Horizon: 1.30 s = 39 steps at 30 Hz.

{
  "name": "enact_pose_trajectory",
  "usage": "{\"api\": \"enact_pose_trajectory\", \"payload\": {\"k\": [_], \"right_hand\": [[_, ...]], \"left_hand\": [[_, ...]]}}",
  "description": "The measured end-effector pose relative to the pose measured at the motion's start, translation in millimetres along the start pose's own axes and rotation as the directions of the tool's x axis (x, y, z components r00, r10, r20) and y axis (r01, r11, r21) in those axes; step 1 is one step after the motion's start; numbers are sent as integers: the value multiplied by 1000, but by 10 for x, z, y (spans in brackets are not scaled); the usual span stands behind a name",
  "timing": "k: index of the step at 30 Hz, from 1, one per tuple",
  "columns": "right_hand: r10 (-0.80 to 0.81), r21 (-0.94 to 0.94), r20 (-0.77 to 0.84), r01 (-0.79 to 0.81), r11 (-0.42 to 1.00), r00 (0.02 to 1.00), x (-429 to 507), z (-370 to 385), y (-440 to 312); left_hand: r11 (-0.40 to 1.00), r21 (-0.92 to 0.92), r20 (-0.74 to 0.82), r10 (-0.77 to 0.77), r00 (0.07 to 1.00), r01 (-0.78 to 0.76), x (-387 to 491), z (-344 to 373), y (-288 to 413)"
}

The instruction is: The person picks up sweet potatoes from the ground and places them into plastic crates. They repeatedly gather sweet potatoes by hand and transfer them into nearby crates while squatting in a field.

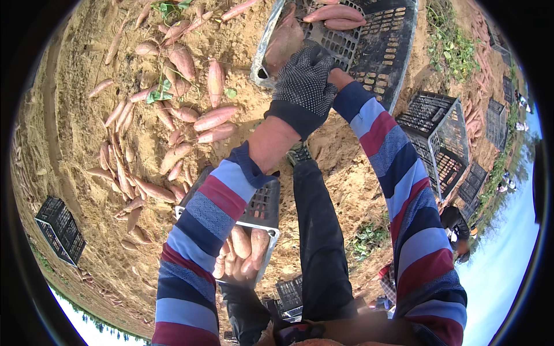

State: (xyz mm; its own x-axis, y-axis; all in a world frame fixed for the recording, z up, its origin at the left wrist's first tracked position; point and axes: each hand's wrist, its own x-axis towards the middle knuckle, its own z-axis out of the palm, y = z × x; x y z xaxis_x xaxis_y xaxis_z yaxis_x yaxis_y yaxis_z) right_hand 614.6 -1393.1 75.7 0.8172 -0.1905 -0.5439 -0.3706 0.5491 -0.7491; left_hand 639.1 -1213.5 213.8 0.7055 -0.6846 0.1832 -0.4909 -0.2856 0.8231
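Note:
My left hand (303, 80), in a black glove with pale dots, is at the near rim of a black plastic crate (381, 43). Its fingers curl over, and what they hold is hidden. Behind it my right hand is mostly covered; only the bare wrist (339, 79) shows below the striped cuff. Just beyond the left glove a large sweet potato (283, 41) lies against the crate's left wall, touching or close to the fingers. Two more sweet potatoes (335, 16) rest farther inside the crate. I cannot tell what either hand grips.
Loose sweet potatoes (181, 60) with vines cover the sandy soil (78, 142) to the left. Beside my legs stands a crate (272, 231) of sweet potatoes. Other crates stand right (433, 129) and far left (60, 229). A person (454, 229) bends at the right.

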Motion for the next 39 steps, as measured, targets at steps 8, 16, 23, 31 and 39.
{"api": "enact_pose_trajectory", "payload": {"k": [8,16,23,31,39], "right_hand": [[-337,-806,-70,145,573,939,-808,534,-425],[-320,-909,290,364,202,902,-2141,2469,98],[121,-806,454,350,477,883,-2336,3612,1598],[158,-726,605,460,511,780,-2336,4914,2314],[513,-779,610,574,252,604,-2173,5635,3413]], "left_hand": [[909,-209,179,-327,928,360,-2559,-1223,394],[533,-436,42,-793,608,725,-4608,-2183,335],[-108,-949,154,-979,134,297,-5800,-2171,133],[-59,-935,151,-958,244,349,-6732,-1977,178],[23,-962,74,-936,343,272,-7016,-1943,87]]}}
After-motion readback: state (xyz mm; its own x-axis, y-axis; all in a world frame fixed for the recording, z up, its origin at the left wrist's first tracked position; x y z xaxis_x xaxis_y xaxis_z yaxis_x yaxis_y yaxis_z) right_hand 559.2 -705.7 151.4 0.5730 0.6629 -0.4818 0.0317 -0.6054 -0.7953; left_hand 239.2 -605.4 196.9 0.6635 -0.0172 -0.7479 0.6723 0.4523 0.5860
